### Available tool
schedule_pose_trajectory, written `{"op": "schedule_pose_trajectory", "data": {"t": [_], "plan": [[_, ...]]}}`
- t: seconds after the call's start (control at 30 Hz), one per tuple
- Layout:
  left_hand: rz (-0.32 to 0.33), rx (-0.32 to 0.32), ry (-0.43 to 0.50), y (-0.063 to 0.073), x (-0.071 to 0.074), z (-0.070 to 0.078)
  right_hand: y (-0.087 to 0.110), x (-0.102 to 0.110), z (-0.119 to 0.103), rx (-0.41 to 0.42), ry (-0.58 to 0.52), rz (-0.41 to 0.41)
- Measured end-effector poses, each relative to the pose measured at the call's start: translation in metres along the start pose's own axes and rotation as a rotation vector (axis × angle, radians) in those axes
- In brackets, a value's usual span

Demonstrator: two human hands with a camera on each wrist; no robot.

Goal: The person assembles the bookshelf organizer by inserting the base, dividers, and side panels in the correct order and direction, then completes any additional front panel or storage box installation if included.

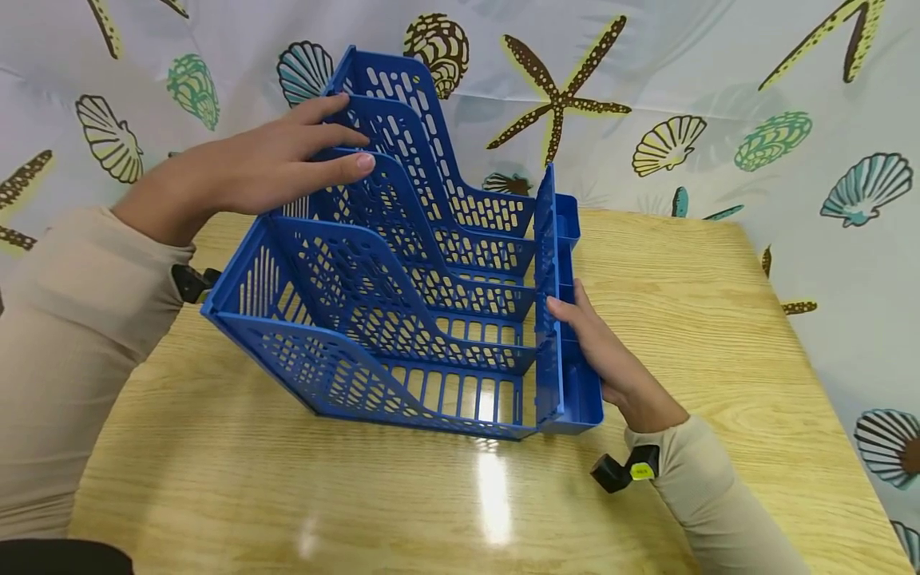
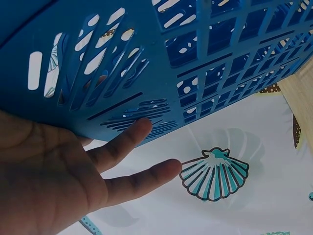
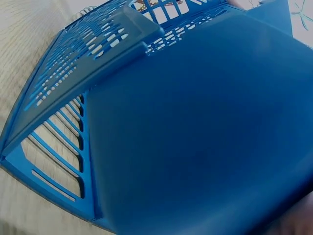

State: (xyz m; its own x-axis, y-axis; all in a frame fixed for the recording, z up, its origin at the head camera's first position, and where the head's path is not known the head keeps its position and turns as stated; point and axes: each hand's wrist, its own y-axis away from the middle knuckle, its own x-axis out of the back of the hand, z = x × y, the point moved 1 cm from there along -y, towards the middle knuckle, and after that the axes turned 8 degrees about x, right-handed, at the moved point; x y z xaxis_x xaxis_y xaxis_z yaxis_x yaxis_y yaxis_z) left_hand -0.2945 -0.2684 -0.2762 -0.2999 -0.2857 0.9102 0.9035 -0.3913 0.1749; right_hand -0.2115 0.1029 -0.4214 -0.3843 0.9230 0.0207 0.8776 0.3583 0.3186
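Observation:
A blue plastic desk file organizer [image 1: 431,319] stands on the wooden table, its perforated dividers side by side and a strip of small trays [image 1: 580,391] along its right end. My left hand [image 1: 280,160] lies over the tall back edges of the dividers, fingers stretched out. In the left wrist view, two straight fingers [image 2: 134,134] show beside the slotted outer wall [image 2: 98,63]. With my right hand [image 1: 607,347] I grip the upright front panel [image 1: 548,319], thumb on its edge and the other fingers partly hidden behind the trays. That smooth panel fills most of the right wrist view.
The light wooden table [image 1: 704,319] extends around the organizer. A white cloth [image 1: 719,48] printed with shells and starfish hangs behind and beside it. A black rounded object [image 1: 65,557] shows at the bottom left corner.

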Motion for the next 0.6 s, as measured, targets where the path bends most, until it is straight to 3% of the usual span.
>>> {"op": "schedule_pose_trajectory", "data": {"t": [0.2, 0.43, 0.6], "plan": [[-0.004, 0.015, 0.000, 0.0018, -0.0013, -0.0007, 0.0008, 0.0015, -0.0029, 0.002, -0.024, -0.034], [0.012, 0.014, -0.017, -0.0002, -0.0011, 0.0012, 0.0008, 0.0011, 0.0009, 0.007, -0.010, 0.010], [0.011, 0.031, -0.021, -0.0007, -0.0010, 0.0008, -0.0039, 0.0008, 0.0001, 0.019, 0.004, -0.004]]}}
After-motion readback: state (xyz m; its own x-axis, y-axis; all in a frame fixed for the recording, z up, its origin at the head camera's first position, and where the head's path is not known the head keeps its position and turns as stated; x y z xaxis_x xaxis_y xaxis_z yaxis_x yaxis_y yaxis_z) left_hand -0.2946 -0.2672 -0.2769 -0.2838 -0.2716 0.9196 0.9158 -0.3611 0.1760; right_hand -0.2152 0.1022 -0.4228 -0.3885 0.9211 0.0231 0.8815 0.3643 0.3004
